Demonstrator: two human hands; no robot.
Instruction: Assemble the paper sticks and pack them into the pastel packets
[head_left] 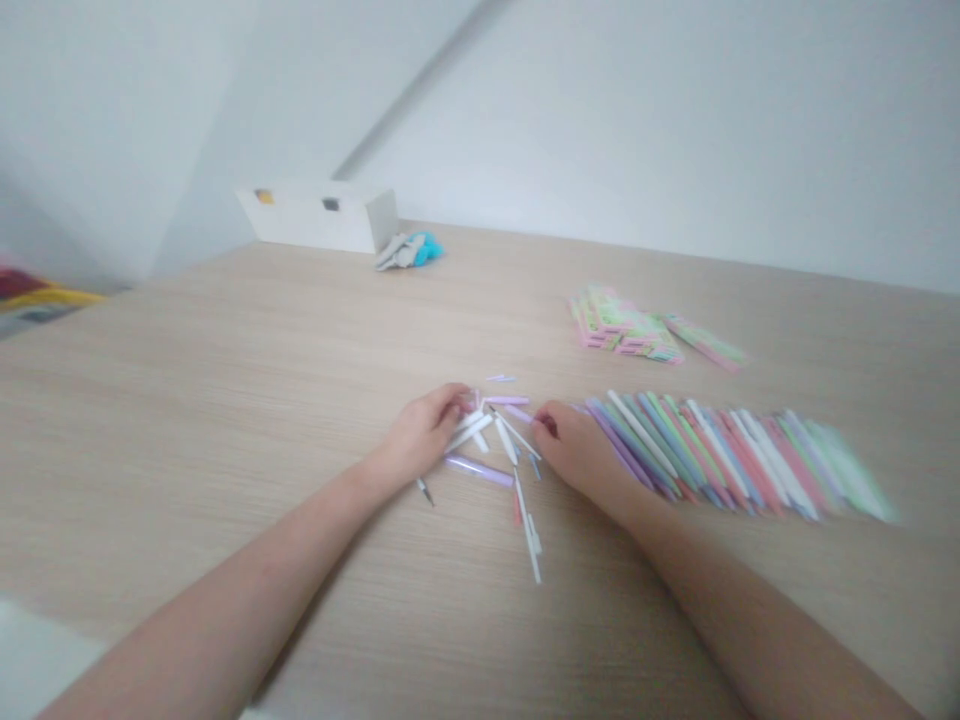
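We see two bare hands and between them one small heap of slim white and lilac plastic pen pieces (pixel 501 437), about a dozen, though blur prevents an exact count. The heap lies mid-table on the pale wood-grain table (pixel 225 380).

The left hand (pixel 424 435) rests at the heap's left edge, its fingers curled over a couple of white pieces. The right hand (pixel 577 450) rests at the heap's right edge, fingertips bent towards the pieces. For both, we cannot tell whether the grip is closed on a piece or only resting on it.

One lilac barrel (pixel 478 468) lies just near of the left hand, and a few thin white sticks (pixel 529 530) trail nearer still.

Right of the right hand, touching it, runs one long row of pastel pens (pixel 720 455), too blurred to count. Farther right sits one stack of pink and green packs (pixel 626 330). At the far left stand one long white box (pixel 322 215) and, beside it, one grey and turquoise bundle (pixel 411 250). All of these lie well apart from the heap.
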